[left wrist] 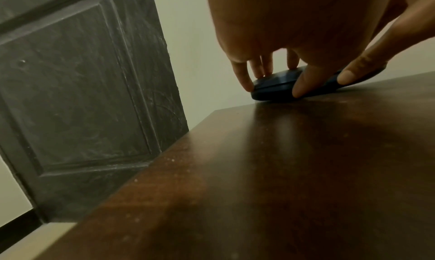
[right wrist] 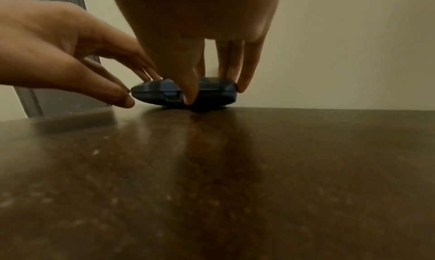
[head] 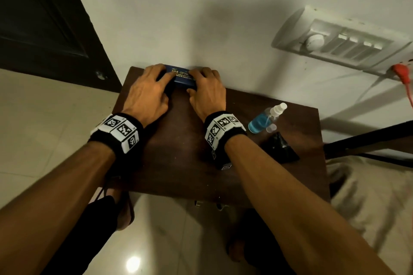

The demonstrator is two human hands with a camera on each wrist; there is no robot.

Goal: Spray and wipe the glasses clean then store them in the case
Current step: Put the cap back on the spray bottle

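Case [head: 182, 76], gold lettering "SHA OPTI"

Fingers [left wrist: 303, 85] around blue case [left wrist: 277, 86] on table [left wrist: 282, 171]

Left wrist: black wristband [head: 116, 133] carrying white blocks printed with black square-pattern markers.
Right wrist: matching black wristband [head: 224, 133] with the same marker blocks.
Forearms: bare, no sleeves.
Leg: dark garment [head: 98, 225].
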